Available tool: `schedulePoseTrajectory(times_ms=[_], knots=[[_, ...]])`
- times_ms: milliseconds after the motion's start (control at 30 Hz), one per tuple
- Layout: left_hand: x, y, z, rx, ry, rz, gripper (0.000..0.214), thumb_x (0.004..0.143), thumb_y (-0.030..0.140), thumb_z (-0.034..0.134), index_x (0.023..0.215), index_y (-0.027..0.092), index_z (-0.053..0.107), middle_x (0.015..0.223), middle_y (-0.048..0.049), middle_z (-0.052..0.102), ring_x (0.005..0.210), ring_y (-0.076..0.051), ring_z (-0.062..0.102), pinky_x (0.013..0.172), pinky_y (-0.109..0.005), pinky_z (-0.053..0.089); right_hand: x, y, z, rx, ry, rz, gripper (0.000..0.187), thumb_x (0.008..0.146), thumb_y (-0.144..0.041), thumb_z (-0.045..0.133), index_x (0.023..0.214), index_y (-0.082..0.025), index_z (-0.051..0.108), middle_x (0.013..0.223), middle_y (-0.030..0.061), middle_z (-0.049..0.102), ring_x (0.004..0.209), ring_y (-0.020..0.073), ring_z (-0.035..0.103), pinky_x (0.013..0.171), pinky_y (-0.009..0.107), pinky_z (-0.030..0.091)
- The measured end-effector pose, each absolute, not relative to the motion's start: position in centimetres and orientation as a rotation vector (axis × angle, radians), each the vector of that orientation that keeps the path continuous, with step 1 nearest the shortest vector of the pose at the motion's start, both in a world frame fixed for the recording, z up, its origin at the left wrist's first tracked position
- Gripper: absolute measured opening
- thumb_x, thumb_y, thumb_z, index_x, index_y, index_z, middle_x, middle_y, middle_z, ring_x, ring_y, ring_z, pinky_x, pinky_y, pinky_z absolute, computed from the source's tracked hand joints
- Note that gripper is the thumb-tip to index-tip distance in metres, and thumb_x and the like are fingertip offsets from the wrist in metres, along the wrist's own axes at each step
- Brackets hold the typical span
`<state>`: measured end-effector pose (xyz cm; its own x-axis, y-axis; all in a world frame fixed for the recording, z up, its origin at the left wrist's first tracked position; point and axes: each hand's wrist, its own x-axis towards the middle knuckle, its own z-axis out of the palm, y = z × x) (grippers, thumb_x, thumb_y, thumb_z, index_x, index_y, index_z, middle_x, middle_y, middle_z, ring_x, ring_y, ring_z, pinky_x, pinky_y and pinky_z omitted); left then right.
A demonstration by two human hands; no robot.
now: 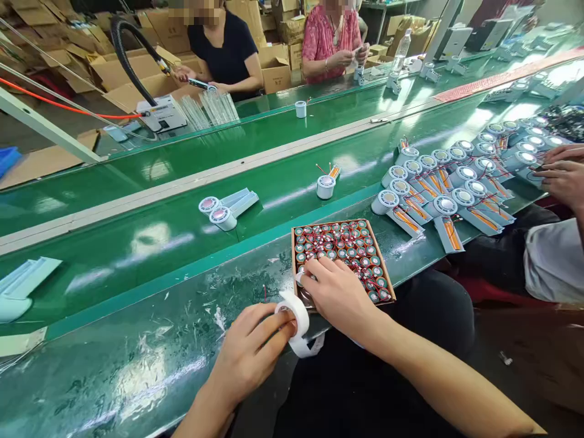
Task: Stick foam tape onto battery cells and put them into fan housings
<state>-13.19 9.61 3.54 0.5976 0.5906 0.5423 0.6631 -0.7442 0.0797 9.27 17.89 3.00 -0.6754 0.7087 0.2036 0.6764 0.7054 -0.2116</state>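
My left hand [249, 350] grips a white round plastic housing [296, 322] at the near edge of the green bench, fingers wrapped round its rim. My right hand [335, 292] rests on the near left corner of a cardboard tray [387, 272] packed with several small cylindrical cells with red wires. Its fingertips are pinched among the cells, and what they hold is hidden.
A green conveyor belt [137, 243] carries white housings [223, 213] and a single round part [325, 185]. Several assembled units [438, 194] lie at right, beside another person's hands [563, 173]. Two people work across the belt, with cardboard boxes behind them.
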Motion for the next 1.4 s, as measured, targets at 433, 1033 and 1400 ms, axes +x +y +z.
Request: schedulePoseTrajectory(times_ms=[433, 1033, 1400], knots=[[-9.7, 10.2, 5.3, -2.959, -0.893, -0.554, 0.023, 0.102, 0.013, 0.058, 0.116, 0.019, 0.076, 0.123, -0.008, 0.075, 0.106, -0.02, 0.07, 0.088, -0.029, 0.056, 20.7, 14.0, 9.1, -1.047, -1.743, 1.366, 0.028, 0.088, -0.032, 0.085, 0.095, -0.024, 0.059, 0.083, -0.0018, 0.079, 0.072, 0.0152, 0.074, 0.068, 0.025, 0.057], [-0.3, 11.8, 4.1, -2.794, -0.965, -0.679, 0.015, 0.104, 0.019, 0.06, 0.094, 0.017, 0.071, 0.07, -0.0002, 0.062, 0.064, -0.014, 0.056, 0.057, -0.035, 0.037, 17.1, 10.9, 0.3, -1.004, -0.505, 1.186, 0.071, 0.075, -0.04, 0.092, 0.136, -0.031, 0.057, 0.114, 0.0038, 0.079, 0.103, 0.0218, 0.078, 0.093, 0.039, 0.067], [-4.9, 16.1, 4.3, -2.751, -1.299, -0.633, 0.018, 0.103, 0.024, 0.061, 0.115, 0.018, 0.073, 0.105, -0.006, 0.078, 0.09, -0.018, 0.071, 0.075, -0.032, 0.053, 28.9, 15.0, 0.6, -1.038, -0.466, 0.667, 0.022, 0.085, -0.032, 0.084, 0.105, -0.029, 0.076, 0.124, 0.0069, 0.075, 0.118, 0.0233, 0.073, 0.106, 0.041, 0.062]])
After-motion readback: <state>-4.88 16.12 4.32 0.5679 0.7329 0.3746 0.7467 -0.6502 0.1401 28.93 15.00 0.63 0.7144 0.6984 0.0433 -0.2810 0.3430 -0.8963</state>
